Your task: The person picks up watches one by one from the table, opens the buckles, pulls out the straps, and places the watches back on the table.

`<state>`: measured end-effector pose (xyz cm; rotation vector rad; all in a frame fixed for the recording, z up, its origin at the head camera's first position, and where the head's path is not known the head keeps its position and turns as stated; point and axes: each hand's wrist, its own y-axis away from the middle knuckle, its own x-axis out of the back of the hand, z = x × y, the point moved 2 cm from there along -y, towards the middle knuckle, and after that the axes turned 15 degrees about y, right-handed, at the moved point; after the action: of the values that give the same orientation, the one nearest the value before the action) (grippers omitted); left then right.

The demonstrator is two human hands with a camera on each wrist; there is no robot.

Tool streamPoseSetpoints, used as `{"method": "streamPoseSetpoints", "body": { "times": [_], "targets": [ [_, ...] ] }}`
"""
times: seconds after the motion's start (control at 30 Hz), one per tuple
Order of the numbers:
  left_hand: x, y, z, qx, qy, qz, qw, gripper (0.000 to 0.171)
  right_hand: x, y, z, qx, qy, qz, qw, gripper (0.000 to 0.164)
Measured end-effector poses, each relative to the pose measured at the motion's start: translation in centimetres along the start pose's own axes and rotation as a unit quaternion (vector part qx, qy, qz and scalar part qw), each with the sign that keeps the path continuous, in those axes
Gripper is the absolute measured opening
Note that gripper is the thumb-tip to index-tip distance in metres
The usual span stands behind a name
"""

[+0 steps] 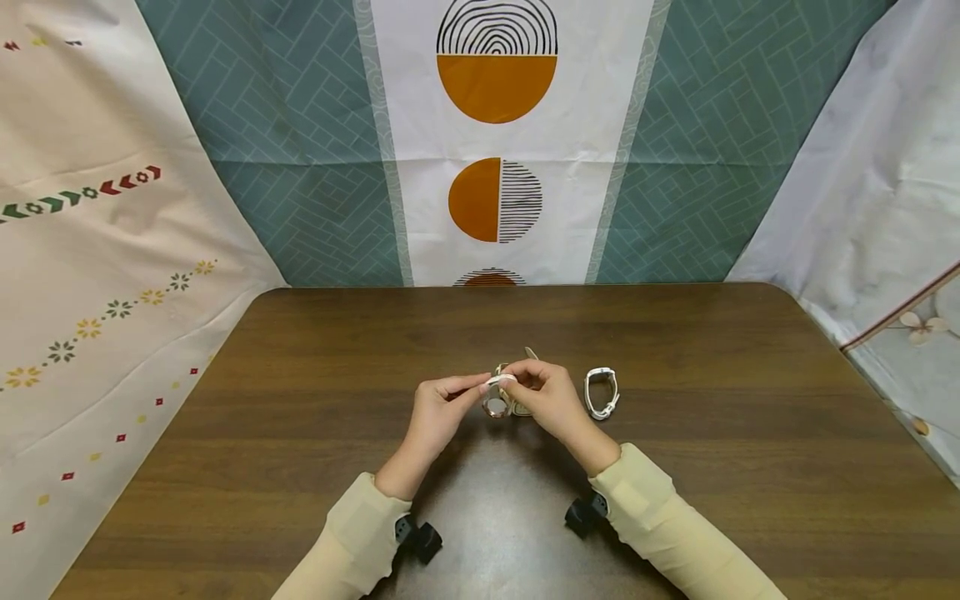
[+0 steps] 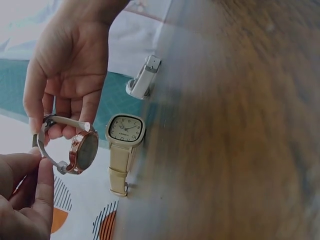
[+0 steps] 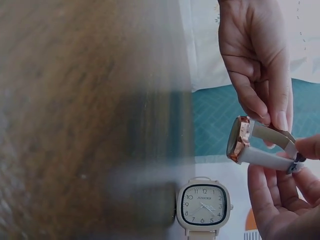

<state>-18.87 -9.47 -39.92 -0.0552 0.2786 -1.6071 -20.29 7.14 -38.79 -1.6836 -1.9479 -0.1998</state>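
Observation:
Between the two hands hangs a round watch (image 1: 496, 407) with a rose-gold case (image 2: 84, 151) and a whitish strap (image 3: 267, 159) bent into a loop. My left hand (image 1: 435, 412) pinches the strap with thumb and fingertips. On its other side, my right hand (image 1: 551, 402) holds the strap near the buckle (image 3: 296, 165) with its fingers and thumb. The fingertips hide part of the strap. Just behind them on the table is a square-faced beige watch (image 2: 126, 128), upright on its strap, its dial (image 3: 202, 204) toward me; in the head view the right hand partly covers it.
To the right of the hands, a white watch (image 1: 602, 393) lies with its strap closed in a loop. Everything is on a brown wooden table (image 1: 337, 350). Patterned cloths (image 1: 300, 125) hang behind and beside the table.

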Motion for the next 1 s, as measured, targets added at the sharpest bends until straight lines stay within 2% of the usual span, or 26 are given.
{"method": "streamPoseSetpoints", "body": {
  "times": [0.3,0.57,0.73,0.8,1.0],
  "targets": [
    [-0.12,-0.25,-0.10,0.015,0.015,0.011,0.9997,0.016,0.30,-0.27,-0.12,-0.011,0.003,-0.013,1.000,0.013],
    [0.06,-0.37,-0.24,0.023,0.018,0.037,0.9989,0.015,0.43,-0.31,-0.21,-0.062,-0.053,-0.070,0.994,0.016],
    [0.07,-0.41,-0.19,0.009,0.019,0.018,0.9996,0.015,0.57,-0.40,-0.24,-0.068,-0.072,-0.080,0.992,0.016],
    [-0.11,-0.27,0.32,0.014,0.018,0.009,0.9997,0.013,0.68,-0.42,-0.34,-0.069,-0.073,-0.083,0.991,0.017],
    [-0.22,-0.06,0.35,0.024,0.002,-0.013,0.9996,0.012,0.87,-0.41,-0.41,-0.069,-0.077,-0.087,0.991,0.018]
  ]
}}
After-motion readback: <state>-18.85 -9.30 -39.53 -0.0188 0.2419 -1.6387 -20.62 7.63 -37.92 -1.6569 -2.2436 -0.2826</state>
